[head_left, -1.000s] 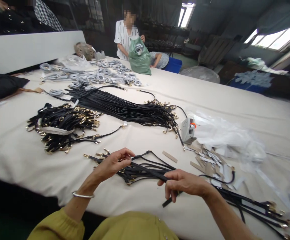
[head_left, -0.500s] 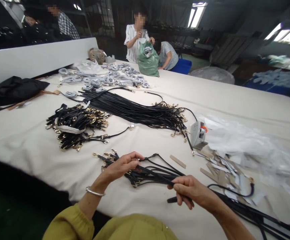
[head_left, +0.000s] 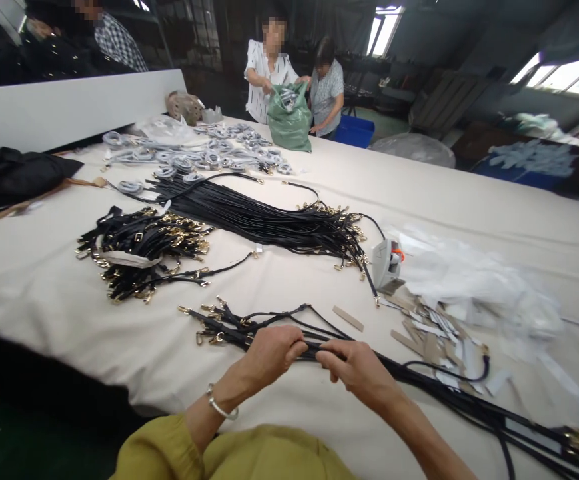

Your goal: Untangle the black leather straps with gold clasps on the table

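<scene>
My left hand [head_left: 273, 351] is closed on a black strap near the table's front edge. Close by on the right, my right hand [head_left: 355, 368] pinches the strap too, a small gap between the two hands. Beneath them lies a bundle of black straps [head_left: 394, 365] with gold clasps, running from the left of my hands to the lower right corner. My fingers hide much of the gripped piece. A single gold clasp [head_left: 184, 310] sticks out at the bundle's left end.
A long row of black straps [head_left: 249, 217] lies beyond my hands, with a tangled strap pile [head_left: 144, 250] to its left. A grey tape dispenser [head_left: 387, 263], paper strips [head_left: 426, 333] and clear plastic [head_left: 489, 280] are at right. Two people handle a green sack [head_left: 290, 127].
My hands have come closer together, the left moving right and down, the right moving left and up. The loose strap end below my right hand is out of sight. The view has shifted slightly.
</scene>
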Motion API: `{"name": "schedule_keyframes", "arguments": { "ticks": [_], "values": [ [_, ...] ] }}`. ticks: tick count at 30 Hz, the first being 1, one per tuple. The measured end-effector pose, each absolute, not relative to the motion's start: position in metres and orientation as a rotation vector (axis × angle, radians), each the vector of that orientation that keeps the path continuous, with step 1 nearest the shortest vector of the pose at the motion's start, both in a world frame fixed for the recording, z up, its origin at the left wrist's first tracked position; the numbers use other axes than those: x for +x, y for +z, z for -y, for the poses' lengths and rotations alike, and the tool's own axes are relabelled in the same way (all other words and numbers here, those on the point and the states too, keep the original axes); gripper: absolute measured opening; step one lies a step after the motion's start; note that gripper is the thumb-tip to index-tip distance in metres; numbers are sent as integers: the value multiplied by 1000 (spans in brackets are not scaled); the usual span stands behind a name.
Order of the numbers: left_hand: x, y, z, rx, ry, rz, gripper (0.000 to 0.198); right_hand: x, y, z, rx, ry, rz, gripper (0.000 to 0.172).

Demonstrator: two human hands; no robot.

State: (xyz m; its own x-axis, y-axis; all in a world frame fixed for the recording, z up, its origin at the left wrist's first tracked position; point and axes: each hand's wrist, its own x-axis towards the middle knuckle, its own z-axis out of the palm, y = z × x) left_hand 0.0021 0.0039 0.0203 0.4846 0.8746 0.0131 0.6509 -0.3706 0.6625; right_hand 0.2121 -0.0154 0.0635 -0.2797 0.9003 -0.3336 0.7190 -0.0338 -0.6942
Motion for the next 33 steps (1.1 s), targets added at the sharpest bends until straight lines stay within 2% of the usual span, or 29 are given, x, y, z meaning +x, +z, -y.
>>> {"name": "schedule_keyframes", "arguments": {
  "ticks": [2,4,8,13,15,17,19,21,23,27,33],
  "values": [
    [-5,15,-6,2153,495,-1287,23,225,65,15,-1638,1592,1814,36],
    [-13,11,-8,2115,523,-1285,23,236,65,15,-1626,1652,1720,34],
    [-18,12,-7,1988,596,-1222,23,245,62,18,-1695,1287,1858,21],
    [-5,21,-2,1946,550,-1147,20,235,67,20,-1658,900,2121,20],
    [0,24,-2,1947,569,-1141,21,231,70,20,-1642,874,2130,19],
    [1,25,-3,1897,558,-1107,23,230,72,21,-1656,1054,2038,15],
    [-2,27,-5,1740,496,-982,27,232,70,21,-1660,1403,1845,17],
    [-7,27,-7,1512,419,-759,33,235,66,22,-1553,1746,1584,28],
    [-10,25,-10,1306,392,-555,41,238,62,21,-1355,1920,1320,37],
    [-2,14,-13,956,591,-430,46,233,62,12,-1012,1884,833,35],
    [28,-3,-8,316,631,-347,29,224,69,-7,-825,1772,347,24]
  ]
}}
